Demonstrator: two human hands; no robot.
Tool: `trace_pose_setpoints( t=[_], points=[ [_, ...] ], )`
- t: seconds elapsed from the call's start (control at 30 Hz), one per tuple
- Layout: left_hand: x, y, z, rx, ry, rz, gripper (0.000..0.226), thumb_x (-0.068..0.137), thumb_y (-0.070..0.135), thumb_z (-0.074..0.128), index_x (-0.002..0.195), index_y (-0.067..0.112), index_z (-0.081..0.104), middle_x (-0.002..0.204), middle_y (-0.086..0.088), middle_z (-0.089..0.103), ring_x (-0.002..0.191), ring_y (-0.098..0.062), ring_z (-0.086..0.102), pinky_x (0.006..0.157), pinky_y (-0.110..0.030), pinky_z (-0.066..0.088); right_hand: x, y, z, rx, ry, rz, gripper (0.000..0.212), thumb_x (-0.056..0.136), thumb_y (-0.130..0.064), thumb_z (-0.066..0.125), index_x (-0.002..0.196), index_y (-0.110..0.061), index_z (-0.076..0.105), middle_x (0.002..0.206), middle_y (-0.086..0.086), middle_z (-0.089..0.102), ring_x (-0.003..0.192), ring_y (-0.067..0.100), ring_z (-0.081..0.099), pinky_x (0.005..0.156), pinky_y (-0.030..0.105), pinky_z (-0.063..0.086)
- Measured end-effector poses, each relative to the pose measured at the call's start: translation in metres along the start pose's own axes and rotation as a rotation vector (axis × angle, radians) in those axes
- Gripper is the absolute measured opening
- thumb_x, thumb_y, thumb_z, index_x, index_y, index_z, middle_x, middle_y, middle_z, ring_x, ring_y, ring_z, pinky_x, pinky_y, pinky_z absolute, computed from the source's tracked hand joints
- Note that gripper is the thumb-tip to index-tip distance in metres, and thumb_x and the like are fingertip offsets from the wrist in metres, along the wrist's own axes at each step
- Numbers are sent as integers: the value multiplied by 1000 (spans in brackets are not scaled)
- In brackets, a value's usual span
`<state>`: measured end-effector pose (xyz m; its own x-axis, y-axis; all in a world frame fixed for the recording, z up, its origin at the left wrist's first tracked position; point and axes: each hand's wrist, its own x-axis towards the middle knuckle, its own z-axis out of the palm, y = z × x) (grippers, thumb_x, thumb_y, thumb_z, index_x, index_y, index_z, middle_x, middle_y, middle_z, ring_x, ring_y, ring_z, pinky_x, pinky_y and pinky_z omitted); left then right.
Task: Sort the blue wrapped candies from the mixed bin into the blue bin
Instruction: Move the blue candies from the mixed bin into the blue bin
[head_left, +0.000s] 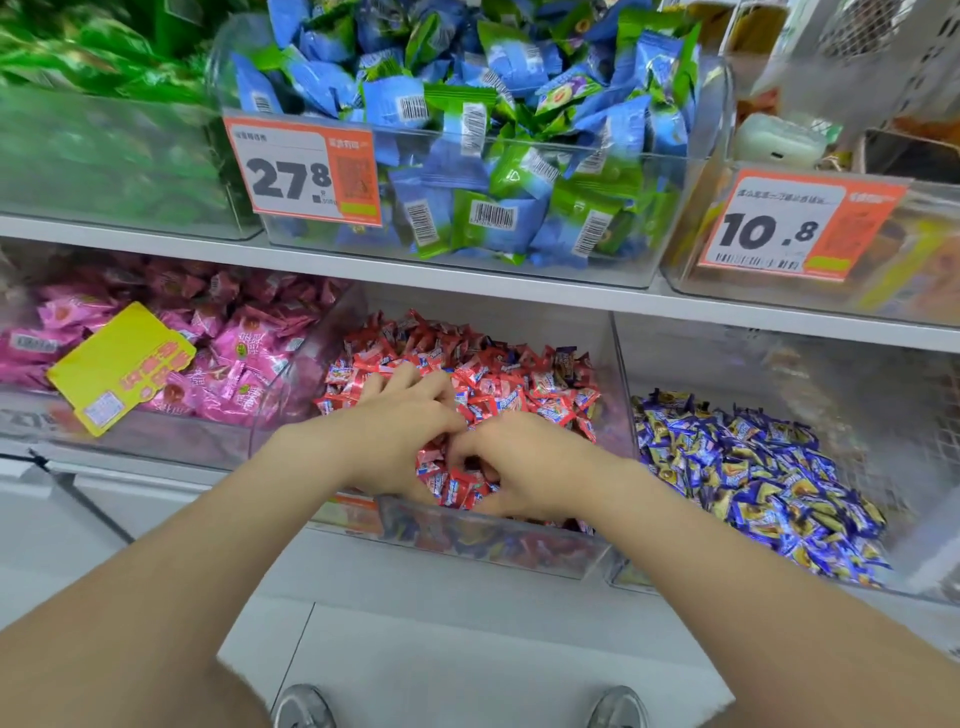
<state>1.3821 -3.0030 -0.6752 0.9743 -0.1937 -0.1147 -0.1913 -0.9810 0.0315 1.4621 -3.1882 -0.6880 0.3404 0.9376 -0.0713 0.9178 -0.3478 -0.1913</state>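
Observation:
The mixed bin (493, 548) is a clear tub in the middle of the lower shelf, heaped with red wrapped candies (519, 384). A few dark blue wrapped candies (563, 358) lie near its back. Both hands are inside it, close together near the front. My left hand (400, 431) has its fingers pushed into the pile, tips hidden. My right hand (524, 467) curls its fingers down among the red wrappers by the front wall. Whether either hand holds a candy is hidden. The blue bin (857, 374) stands right beside it, part filled with blue candies (753, 467).
A bin of pink candies (234, 338) with a loose yellow tag (122, 364) sits to the left. Above the white shelf edge (467, 280) stands a tub of blue-green packs (493, 130) with a 27.8 price tag (304, 171). A 10.8 tag (795, 223) hangs further right.

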Motion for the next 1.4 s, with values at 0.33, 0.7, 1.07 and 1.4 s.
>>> trace_pose_setpoints(
  t=[0.33,0.7,1.07,1.4],
  points=[
    [0,-26,-5,-52,75,-56,38,72,42,92,98,41,65,115,20,42,110,-14,37,85,-38,30,-2,20,-20,-248,164,206,28,86,-45,81,110,-33,72,105,-9,73,106,22,67,91,38,46],
    [-9,-7,-11,-403,114,128,27,69,32,86,92,40,75,100,21,66,100,-5,58,88,-32,49,-7,2,-11,-121,-45,211,26,83,-41,76,81,-16,71,68,-6,64,75,23,64,71,38,58],
    [7,6,-2,104,-81,93,28,80,47,84,107,43,75,94,16,50,94,-12,36,80,-38,25,-2,-16,-13,-200,-114,268,20,80,-27,84,93,-19,71,85,2,62,83,30,62,63,32,41],
    [0,-6,0,35,-74,5,30,93,22,67,112,45,71,106,14,47,105,-15,34,84,-40,22,-15,10,-19,-124,17,280,16,77,-30,73,82,-16,70,74,0,69,80,26,65,69,40,58]
  ],
)
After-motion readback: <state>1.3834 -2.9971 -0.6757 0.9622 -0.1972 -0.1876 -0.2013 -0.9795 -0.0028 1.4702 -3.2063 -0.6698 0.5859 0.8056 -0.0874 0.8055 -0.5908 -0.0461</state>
